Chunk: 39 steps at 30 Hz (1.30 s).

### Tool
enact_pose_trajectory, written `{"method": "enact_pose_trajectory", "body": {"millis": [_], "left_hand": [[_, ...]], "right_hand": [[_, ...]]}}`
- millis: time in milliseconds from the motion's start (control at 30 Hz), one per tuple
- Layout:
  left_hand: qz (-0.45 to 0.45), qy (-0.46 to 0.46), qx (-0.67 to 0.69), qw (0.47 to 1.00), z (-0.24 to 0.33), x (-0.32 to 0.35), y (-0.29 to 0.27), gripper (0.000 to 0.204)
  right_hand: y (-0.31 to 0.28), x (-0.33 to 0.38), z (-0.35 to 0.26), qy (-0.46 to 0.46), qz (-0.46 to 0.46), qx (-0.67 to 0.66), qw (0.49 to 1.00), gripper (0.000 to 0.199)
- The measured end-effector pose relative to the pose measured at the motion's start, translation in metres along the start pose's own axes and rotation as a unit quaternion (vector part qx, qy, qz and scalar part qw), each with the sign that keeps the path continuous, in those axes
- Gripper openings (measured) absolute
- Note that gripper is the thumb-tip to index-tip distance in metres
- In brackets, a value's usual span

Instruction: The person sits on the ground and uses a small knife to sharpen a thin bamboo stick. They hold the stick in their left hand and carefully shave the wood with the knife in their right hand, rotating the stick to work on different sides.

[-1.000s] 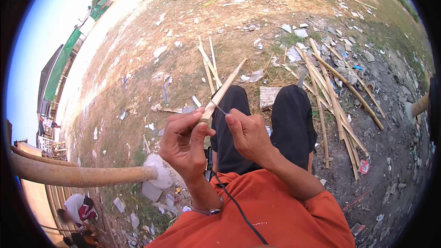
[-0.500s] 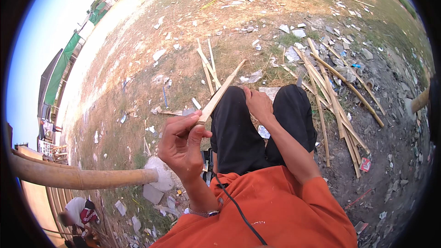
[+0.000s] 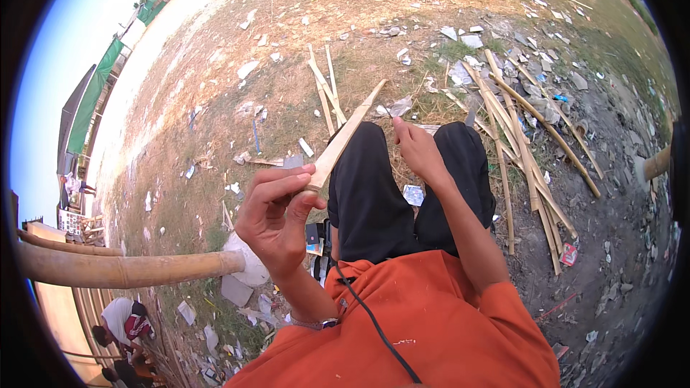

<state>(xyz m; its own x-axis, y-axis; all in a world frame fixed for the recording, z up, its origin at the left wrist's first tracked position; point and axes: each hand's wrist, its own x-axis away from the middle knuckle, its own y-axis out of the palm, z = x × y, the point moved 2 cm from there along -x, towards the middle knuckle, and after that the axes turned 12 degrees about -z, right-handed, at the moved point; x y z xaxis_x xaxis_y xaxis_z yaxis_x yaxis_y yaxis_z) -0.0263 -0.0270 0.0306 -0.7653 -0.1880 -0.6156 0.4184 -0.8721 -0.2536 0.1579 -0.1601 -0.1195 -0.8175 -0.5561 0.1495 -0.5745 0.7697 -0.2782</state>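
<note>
A pale split bamboo strip [image 3: 343, 142], wide at the near end and narrowing to its far tip, slants up and away over my left knee. My left hand [image 3: 279, 205] is closed on its near end, thumb below and fingers above. My right hand [image 3: 417, 147] is closed above the gap between my knees, apart from the strip. A thin dark tip shows just past its fingers; what it belongs to is hidden. Beside my right knee stands a grey, blade-like piece [image 3: 471, 116], its lower part hidden.
Several bamboo strips [image 3: 528, 162] lie piled on the ground at right, and more strips [image 3: 327, 93] beyond my left knee. A thick bamboo pole [image 3: 144, 271] juts in from the left. Scraps litter the ground. Another person [image 3: 123, 327] bends at lower left.
My right hand has lifted off my left knee and moved slightly right, a thin dark tip now showing at its fingers. My left hand and the strip have shifted slightly left.
</note>
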Motion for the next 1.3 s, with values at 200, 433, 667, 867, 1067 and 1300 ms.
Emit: {"method": "enact_pose_trajectory", "body": {"millis": [200, 433, 667, 867, 1067, 1300], "left_hand": [[0.000, -0.021, 0.020, 1.000, 0.005, 0.000, 0.001, 0.017], [0.007, -0.015, -0.015, 1.000, 0.006, -0.002, 0.002, 0.017], [0.034, -0.013, -0.028, 0.999, 0.007, -0.005, 0.010, 0.013], [0.049, -0.014, -0.017, 0.999, 0.009, -0.006, 0.016, 0.014], [0.059, -0.028, -0.014, 0.998, 0.008, -0.004, 0.014, 0.016], [0.046, -0.023, -0.011, 0.999, 0.011, -0.004, 0.015, 0.016]], "right_hand": [[0.012, 0.095, -0.081, -0.257, -0.068, -0.041, 0.963, 0.039], [0.027, 0.091, -0.087, -0.243, -0.011, 0.040, 0.969, 0.032], [0.030, 0.099, -0.093, -0.259, -0.020, -0.013, 0.966, 0.032], [0.028, 0.112, -0.101, -0.278, -0.030, -0.020, 0.960, 0.032], [0.029, 0.126, -0.108, -0.298, -0.052, -0.042, 0.952, 0.034], [0.035, 0.126, -0.108, -0.325, -0.060, -0.111, 0.937, 0.038]]}}
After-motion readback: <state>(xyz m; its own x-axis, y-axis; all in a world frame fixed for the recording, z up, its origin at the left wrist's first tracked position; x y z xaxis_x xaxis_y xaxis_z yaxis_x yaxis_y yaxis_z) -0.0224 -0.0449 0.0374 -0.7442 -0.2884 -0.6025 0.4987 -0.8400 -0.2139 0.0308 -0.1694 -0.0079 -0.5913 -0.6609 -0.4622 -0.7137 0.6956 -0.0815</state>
